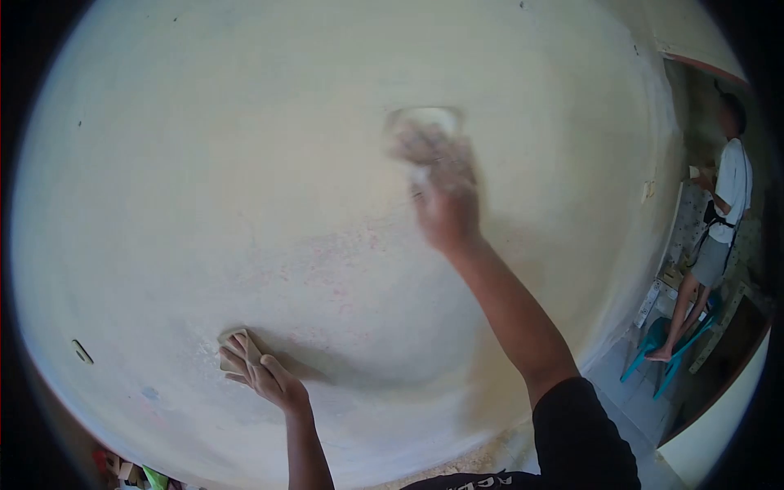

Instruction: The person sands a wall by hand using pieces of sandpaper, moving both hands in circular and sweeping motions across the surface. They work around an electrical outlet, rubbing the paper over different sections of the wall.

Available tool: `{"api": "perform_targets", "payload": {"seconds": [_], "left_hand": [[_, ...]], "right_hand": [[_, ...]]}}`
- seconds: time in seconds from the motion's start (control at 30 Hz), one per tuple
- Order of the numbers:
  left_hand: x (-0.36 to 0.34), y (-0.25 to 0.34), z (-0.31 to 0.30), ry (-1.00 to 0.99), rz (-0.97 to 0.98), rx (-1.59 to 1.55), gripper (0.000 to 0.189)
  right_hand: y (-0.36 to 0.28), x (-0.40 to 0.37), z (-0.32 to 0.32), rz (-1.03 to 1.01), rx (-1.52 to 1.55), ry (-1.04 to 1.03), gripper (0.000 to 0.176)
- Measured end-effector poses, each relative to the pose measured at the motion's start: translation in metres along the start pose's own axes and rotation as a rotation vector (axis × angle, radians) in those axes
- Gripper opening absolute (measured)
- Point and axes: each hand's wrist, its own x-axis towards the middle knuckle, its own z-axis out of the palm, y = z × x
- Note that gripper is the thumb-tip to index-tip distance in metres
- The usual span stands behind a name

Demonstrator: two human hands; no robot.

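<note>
In the head view, my left hand (260, 374) lies against the pale wall (204, 163), low and left of the middle. Its fingers press a folded tan sheet of sandpaper (250, 347) to the surface. Higher up and to the right, my right hand (445, 192) is blurred by motion. Under its fingers is a light, squarish sheet (441, 119), apparently sandpaper too, held against the wall. Between the hands the wall shows a scuffed patch with reddish specks (327, 265).
At the right, through an opening, another person (731, 192) stands on a teal plastic chair (657, 351). A wall switch (82, 352) sits at lower left and another fitting (649, 191) near the right corner. Assorted items (129, 472) lie at bottom left.
</note>
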Motion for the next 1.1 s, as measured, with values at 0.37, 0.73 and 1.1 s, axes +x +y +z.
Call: {"api": "perform_targets", "payload": {"seconds": [0.37,0.73,1.1], "left_hand": [[0.003,0.068,0.039,0.107,0.038,-0.028,0.053],[0.015,0.206,0.079,0.035,0.246,-0.070,0.052],[0.061,0.321,0.106,0.120,0.573,0.127,0.045]], "right_hand": [[0.083,-0.024,-0.036,0.008,0.023,0.034,0.050],[0.162,-0.114,-0.073,-0.133,0.075,-0.175,0.055],[0.206,-0.156,-0.088,0.067,-0.033,-0.024,0.043]]}}
